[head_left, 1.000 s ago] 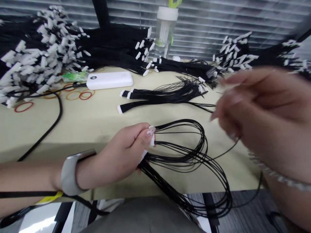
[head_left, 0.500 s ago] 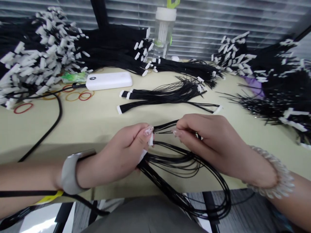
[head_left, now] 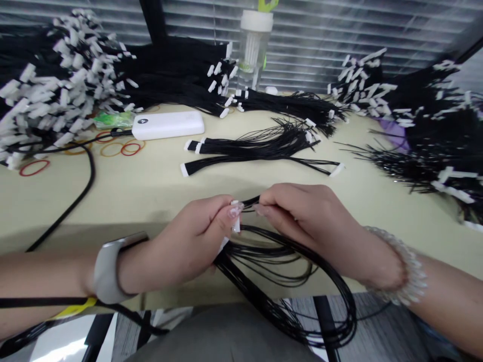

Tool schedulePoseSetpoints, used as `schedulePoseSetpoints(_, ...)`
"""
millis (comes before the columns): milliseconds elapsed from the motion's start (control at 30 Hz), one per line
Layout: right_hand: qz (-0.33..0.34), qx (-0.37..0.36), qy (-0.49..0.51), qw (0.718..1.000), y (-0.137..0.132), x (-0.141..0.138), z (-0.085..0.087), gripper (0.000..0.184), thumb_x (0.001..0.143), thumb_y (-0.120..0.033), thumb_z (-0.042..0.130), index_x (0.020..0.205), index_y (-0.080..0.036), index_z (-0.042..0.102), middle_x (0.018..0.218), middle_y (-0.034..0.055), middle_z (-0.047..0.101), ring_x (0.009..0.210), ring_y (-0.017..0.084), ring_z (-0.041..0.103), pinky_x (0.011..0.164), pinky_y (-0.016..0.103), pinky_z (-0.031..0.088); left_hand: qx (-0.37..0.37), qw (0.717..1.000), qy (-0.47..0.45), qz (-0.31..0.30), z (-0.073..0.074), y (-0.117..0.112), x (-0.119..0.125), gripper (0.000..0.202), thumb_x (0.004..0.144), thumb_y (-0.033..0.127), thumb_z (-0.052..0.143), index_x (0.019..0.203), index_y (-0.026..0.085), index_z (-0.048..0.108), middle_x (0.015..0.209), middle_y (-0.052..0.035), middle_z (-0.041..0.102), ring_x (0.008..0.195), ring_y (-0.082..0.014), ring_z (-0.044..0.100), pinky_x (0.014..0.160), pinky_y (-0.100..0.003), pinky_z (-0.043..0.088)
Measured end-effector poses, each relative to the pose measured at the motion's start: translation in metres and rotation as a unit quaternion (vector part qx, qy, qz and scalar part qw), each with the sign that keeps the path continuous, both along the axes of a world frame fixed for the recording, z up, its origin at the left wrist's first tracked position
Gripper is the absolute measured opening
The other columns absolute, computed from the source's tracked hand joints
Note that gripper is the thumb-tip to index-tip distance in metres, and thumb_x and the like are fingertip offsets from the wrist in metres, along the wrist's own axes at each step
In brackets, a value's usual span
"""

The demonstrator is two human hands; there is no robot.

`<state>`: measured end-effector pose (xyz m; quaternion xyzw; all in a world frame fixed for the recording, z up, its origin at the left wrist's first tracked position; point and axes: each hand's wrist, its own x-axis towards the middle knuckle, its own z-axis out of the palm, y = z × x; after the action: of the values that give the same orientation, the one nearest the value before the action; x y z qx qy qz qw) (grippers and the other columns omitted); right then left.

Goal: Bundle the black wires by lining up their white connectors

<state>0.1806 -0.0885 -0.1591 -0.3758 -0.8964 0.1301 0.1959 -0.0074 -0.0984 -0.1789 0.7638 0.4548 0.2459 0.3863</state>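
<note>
My left hand (head_left: 199, 236) is closed on a white connector (head_left: 236, 223), pinched between thumb and fingers. A second white connector end (head_left: 223, 245) shows just below, partly hidden by the palm. From these, a bundle of thin black wires (head_left: 339, 286) loops down past the table's front edge and curves back up. My right hand (head_left: 302, 216) is closed close to the connector's right side, with thumb and forefinger pinching black wire (head_left: 249, 202). Exactly which wire ends lie inside the right fingers is hidden.
Wire harnesses (head_left: 249, 148) lie just beyond my hands. Heaped harnesses with white connectors (head_left: 56, 90) fill the back left, and more wires (head_left: 445, 146) the right. A white power bank (head_left: 168, 125), rubber bands (head_left: 34, 168), a black cable (head_left: 85, 193) and a bottle (head_left: 254, 50) are there too.
My right hand has moved left, closer to the connector, so less wire shows between the two hands. The left hand has stayed nearly in place; the hanging wire loop has shifted slightly.
</note>
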Motion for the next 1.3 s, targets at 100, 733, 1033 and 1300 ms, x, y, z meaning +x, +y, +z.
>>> schedulePoseSetpoints(100, 0.006, 0.036, -0.005, 0.999, -0.002, -0.004, -0.007, 0.021, 0.087, -0.028, 0.037, 0.076, -0.015, 0.049, 0.066, -0.0027, 0.051, 0.058, 0.005, 0.040, 0.054, 0.018, 0.028, 0.022, 0.999, 0.028, -0.022, 0.001, -0.001, -0.001, 0.032, 0.088, 0.031, 0.027, 0.059, 0.018, 0.034, 0.055, 0.0048, 0.038, 0.050, -0.0077, 0.035, 0.048, -0.020, 0.031)
schedulePoseSetpoints(733, -0.043, 0.121, 0.015, 0.992, 0.001, 0.002, 0.003, 0.018, 0.075, -0.024, 0.050, 0.090, -0.015, 0.050, 0.089, 0.0041, 0.049, 0.081, 0.011, 0.046, 0.070, 0.021, 0.037, -0.175, 0.971, -0.133, 0.089, -0.004, 0.003, 0.003, 0.034, 0.083, 0.047, 0.035, 0.066, 0.019, 0.041, 0.048, 0.0062, 0.038, 0.035, -0.0061, 0.037, 0.031, -0.016, 0.033)
schedulePoseSetpoints(1033, -0.040, 0.105, -0.086, 0.990, -0.021, 0.012, 0.018, 0.031, 0.076, -0.030, 0.049, 0.051, -0.015, 0.039, 0.047, -0.0019, 0.035, 0.047, 0.007, 0.028, 0.048, 0.023, 0.018, -0.161, 0.960, -0.175, 0.148, -0.002, 0.005, 0.005, 0.032, 0.083, 0.046, 0.036, 0.067, 0.018, 0.043, 0.047, 0.0070, 0.038, 0.031, -0.0048, 0.037, 0.025, -0.013, 0.032)
schedulePoseSetpoints(1300, 0.078, -0.197, -0.058, 0.976, -0.015, -0.010, -0.008, 0.028, 0.085, -0.021, 0.033, 0.059, -0.012, 0.040, 0.052, -0.0045, 0.041, 0.048, 0.002, 0.027, 0.047, 0.017, 0.019, -0.078, 0.983, -0.096, 0.134, 0.000, 0.002, 0.005, 0.030, 0.087, 0.034, 0.032, 0.061, 0.018, 0.034, 0.049, 0.0063, 0.038, 0.039, -0.0053, 0.037, 0.037, -0.015, 0.034)
